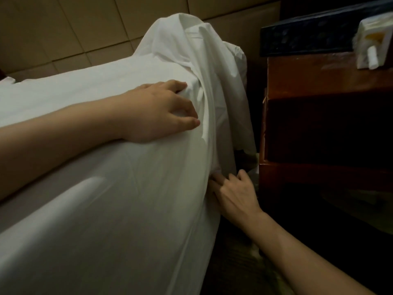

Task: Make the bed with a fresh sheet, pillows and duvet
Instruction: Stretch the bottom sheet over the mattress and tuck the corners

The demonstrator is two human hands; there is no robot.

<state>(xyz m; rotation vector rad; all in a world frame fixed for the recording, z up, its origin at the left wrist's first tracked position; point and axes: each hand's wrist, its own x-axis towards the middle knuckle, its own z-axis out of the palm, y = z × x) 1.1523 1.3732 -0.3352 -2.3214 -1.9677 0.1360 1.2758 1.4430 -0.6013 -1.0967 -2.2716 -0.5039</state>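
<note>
Right hand [234, 194] fingers pinch the sheet [106, 209] low; left hand [157, 109] presses flat.

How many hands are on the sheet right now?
2. The left hand presses the sheet on the mattress top near the corner; the right hand is lower, at the sheet's hanging edge.

Padded headboard wall [63, 28], wooden nightstand [319, 77], dim light

sheet [119, 188]: white cloth, smooth, matt | nightstand [323, 77]: glossy reddish wood
</note>
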